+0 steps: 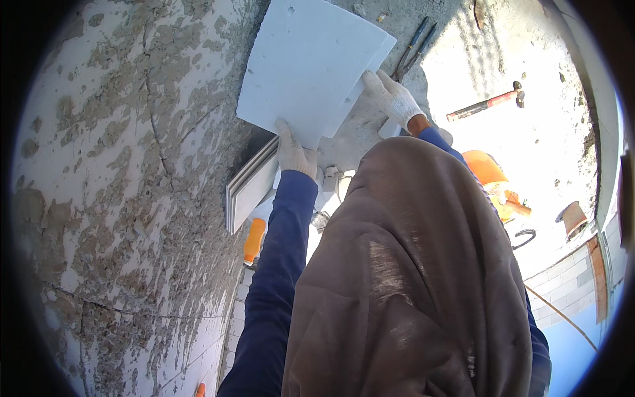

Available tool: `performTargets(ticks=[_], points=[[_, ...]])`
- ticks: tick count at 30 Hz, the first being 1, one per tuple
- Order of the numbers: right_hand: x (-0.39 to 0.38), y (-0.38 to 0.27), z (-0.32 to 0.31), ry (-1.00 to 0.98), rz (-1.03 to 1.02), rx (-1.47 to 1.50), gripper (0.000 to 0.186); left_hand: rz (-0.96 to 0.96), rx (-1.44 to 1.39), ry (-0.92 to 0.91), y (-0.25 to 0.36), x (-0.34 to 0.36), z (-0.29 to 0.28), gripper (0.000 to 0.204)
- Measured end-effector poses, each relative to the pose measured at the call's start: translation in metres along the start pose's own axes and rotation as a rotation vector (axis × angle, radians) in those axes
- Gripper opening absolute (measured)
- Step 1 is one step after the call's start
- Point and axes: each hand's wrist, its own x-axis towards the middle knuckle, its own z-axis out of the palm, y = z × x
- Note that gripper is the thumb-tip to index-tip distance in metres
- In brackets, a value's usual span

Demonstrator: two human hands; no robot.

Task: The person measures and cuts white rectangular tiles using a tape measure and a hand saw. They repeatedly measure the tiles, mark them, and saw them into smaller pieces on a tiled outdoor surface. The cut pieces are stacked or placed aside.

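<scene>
A large pale slab with a smooth, slightly pitted face and a stepped lower right edge stands or leans at the upper middle. My left hand, in a white knit glove, grips its near edge. Wearing a matching glove, my right hand holds the slab's right side. Most fingertips are hidden behind or against the slab. Just left of my left wrist, several thin pale panels lean together against the wall. Long-handled pincers lie beyond my right hand.
A rough wall smeared with mortar rises on the left. On the sunlit ground to the right lie a red-and-black handled hammer and orange things. An orange bottle-shaped thing is beside my left forearm. Brown cloth covers the lower middle.
</scene>
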Motion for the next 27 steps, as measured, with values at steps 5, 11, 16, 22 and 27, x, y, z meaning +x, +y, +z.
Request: performTargets(ticks=[5,11,16,22,27], points=[[0.020,0.010,-0.072,-0.275,0.209,-0.060,0.114,-0.051,0.063,0.063,0.013,-0.001,0.016,0.078],[0.075,0.044,-0.052,0.508,0.176,-0.039,0.091,-0.226,0.089,0.110,-0.005,-0.037,-0.036,0.094],[0.088,0.054,-0.042,0.408,0.370,-0.169,0.068,-0.558,0.187,0.347,-0.093,-0.178,-0.123,0.100],[-0.122,0.042,-0.004,0.446,0.158,0.351,0.052,-0.671,0.626,0.268,-0.093,-0.301,-0.196,0.098],[-0.291,0.057,-0.021,0.998,0.256,1.078,0.021,-0.626,0.892,0.170,-0.034,-0.348,-0.196,0.096]])
